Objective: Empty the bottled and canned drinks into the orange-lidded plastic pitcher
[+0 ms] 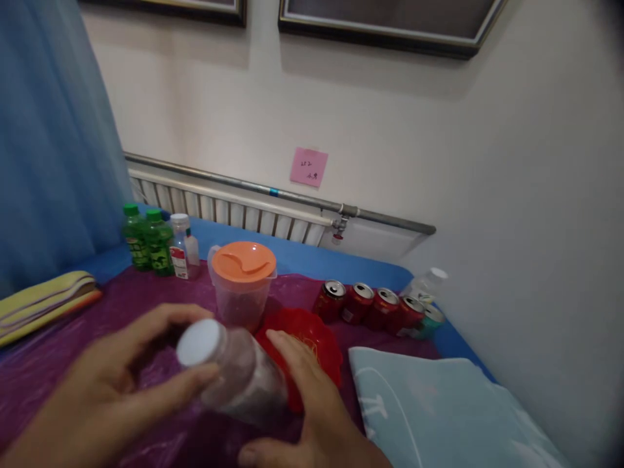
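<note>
My left hand (104, 383) curls around the white cap (199, 342) of a clear plastic bottle (241, 378), thumb and fingers pinching the cap. The bottle lies tilted, cap toward me, with dark contents inside. My right hand (312, 403) wraps the bottle's body from the right side and steadies it. Just behind the bottle sits a red plastic bowl (312, 341) on the purple cloth (58, 370).
A clear pitcher with an orange lid (242, 281) stands behind the bowl. Two green bottles (146, 239) and a small white-capped bottle (181, 250) stand back left. Several red cans (370, 304) line the back right. Folded towels (43, 302) lie at left, a light blue cloth (429, 409) at right.
</note>
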